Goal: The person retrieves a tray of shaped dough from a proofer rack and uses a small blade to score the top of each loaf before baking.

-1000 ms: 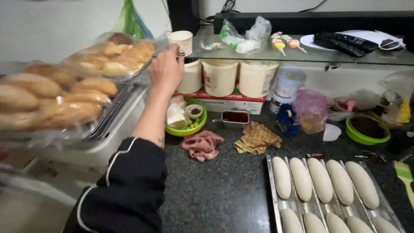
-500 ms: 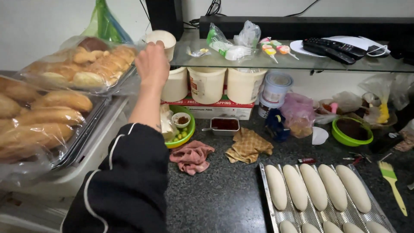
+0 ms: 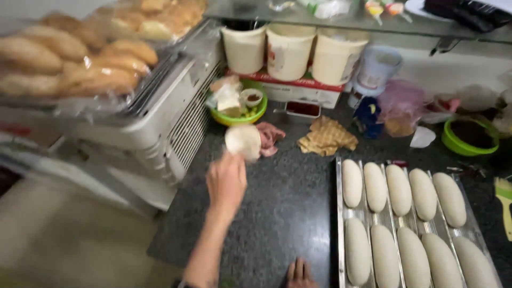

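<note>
Head view: the left hand (image 3: 226, 184) pinches a small white cup (image 3: 243, 142) in its fingers above the dark speckled counter (image 3: 277, 213), just before the green bowl (image 3: 239, 114). The right hand (image 3: 300, 273) barely shows at the bottom edge, fingers too cropped to tell. Three cream tubs (image 3: 288, 52) stand on a flat red-and-white box (image 3: 298, 88). Bagged rolls (image 3: 80, 64), blurred, lie left.

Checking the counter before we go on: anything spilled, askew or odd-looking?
Sliced meat and a crumpled brown sheet lie straight on the dark counter, not in a dish. The left hand holds a white cup tipped sideways; nothing visibly spilled. The dough tray sits straight.
</note>
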